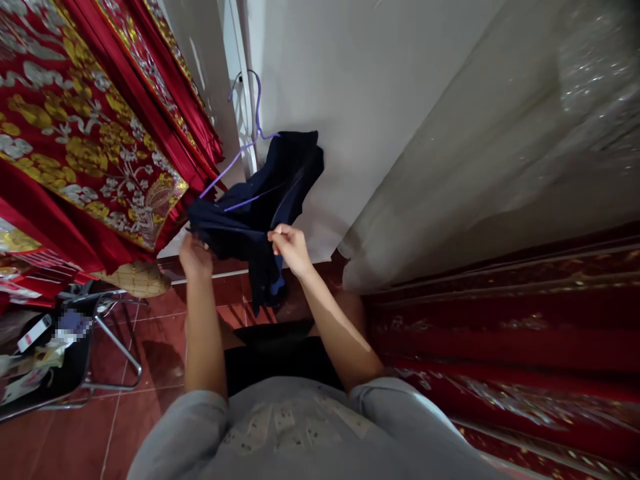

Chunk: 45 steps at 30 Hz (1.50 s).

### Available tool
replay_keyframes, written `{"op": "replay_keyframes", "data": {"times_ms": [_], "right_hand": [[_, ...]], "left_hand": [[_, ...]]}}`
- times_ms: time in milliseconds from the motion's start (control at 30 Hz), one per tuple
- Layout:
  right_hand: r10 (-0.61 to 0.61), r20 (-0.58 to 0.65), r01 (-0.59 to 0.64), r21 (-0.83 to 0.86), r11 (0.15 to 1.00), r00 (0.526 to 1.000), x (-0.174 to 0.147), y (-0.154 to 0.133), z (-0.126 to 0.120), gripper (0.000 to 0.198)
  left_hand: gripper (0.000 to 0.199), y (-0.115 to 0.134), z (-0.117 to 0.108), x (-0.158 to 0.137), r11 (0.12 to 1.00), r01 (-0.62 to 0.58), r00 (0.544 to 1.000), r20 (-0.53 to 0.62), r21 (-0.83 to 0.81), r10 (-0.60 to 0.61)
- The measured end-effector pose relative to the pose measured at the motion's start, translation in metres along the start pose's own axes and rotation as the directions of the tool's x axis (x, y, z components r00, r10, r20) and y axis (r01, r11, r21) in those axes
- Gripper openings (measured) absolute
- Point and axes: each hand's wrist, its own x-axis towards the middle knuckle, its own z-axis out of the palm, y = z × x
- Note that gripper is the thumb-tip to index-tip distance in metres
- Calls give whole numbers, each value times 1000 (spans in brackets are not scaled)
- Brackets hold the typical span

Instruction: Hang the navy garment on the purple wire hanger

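Note:
A dark navy garment hangs on a purple clothes hanger, whose hook loops over a white upright frame by the wall. Its lower part drapes down in folds, and its exact kind cannot be made out. My left hand grips the garment's left edge, fingers curled and partly hidden by the cloth. Pinched between the fingertips of my right hand is the front edge of the same garment, near its middle.
Red cloth with gold and silver embroidery hangs at the left. Below it stands a black folding chair with small items on it. Clear plastic sheeting covers the right side, above more red embroidered fabric. The floor has red tiles.

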Motion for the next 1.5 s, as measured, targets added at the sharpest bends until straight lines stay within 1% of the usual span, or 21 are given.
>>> {"op": "replay_keyframes", "data": {"times_ms": [133,200,267,333,400,467,533,633,700,767,867,900,967,1033,1100,1200,1267,1300,1367,1433,1500], "right_hand": [[115,-173,-100,96,990,978,-13,27,-11,26],[93,-225,-86,45,995,970,-14,40,-24,27],[65,-210,-82,-75,994,975,-14,47,-36,26],[79,-127,-103,-195,975,989,-16,48,-43,20],[107,43,-92,-265,960,993,-20,41,-43,32],[87,247,-20,-261,965,965,-25,29,-35,50],[38,389,50,-214,976,921,-28,15,-24,45],[60,397,21,-196,980,916,-23,-4,-12,14],[80,367,6,-227,974,927,-12,-15,-11,20],[29,345,67,-263,962,938,3,-28,-15,26],[-217,185,264,-280,923,958,33,-49,-24,13],[-315,93,329,-288,900,944,45,-54,-26,8],[-436,-26,407,-315,857,899,68,-58,-28,27],[-420,-14,393,-328,859,907,90,-52,-28,33],[-273,69,280,-332,901,959,105,-38,-25,21],[-3,134,54,-377,925,991,111,-18,-20,16],[41,122,12,-400,917,992,105,-11,-19,22],[18,120,32,-401,915,993,101,-9,-19,23],[-54,121,99,-413,905,991,92,-10,-25,23],[-111,96,143,-459,877,989,86,-13,-37,24],[-158,30,150,-521,840,987,83,-18,-54,29]], "left_hand": [[25,-39,5,-73,992,123,989,83,28,-125],[24,-41,11,-87,986,140,965,210,91,-157],[25,-35,20,-90,984,129,936,314,124,-162],[27,-26,33,-90,990,121,930,340,69,-138],[29,-16,49,-92,995,100,942,322,5,-97],[30,-6,64,-96,998,29,932,361,50,-45],[31,3,75,-100,985,-93,904,427,143,24],[35,12,78,-102,941,-275,882,441,196,166],[41,14,70,-102,925,-319,861,471,205,192],[47,12,54,-103,922,-289,793,605,259,79],[48,8,23,-103,850,-286,623,760,441,-185],[48,8,13,-103,810,-305,596,764,501,-248],[47,10,-3,-101,758,-319,567,755,569,-329],[40,12,-13,-101,799,-249,525,769,548,-364],[41,10,-18,-102,873,-95,488,786,479,-379],[78,-4,-17,-110,894,151,514,739,421,-435],[91,-16,-15,-116,881,249,521,711,403,-472],[87,-21,-14,-119,873,264,500,716,410,-488],[61,-28,-13,-121,855,224,416,748,467,-517],[35,-30,-14,-117,832,112,333,769,543,-546],[27,-24,-18,-106,793,-37,306,762,608,-571]]}}
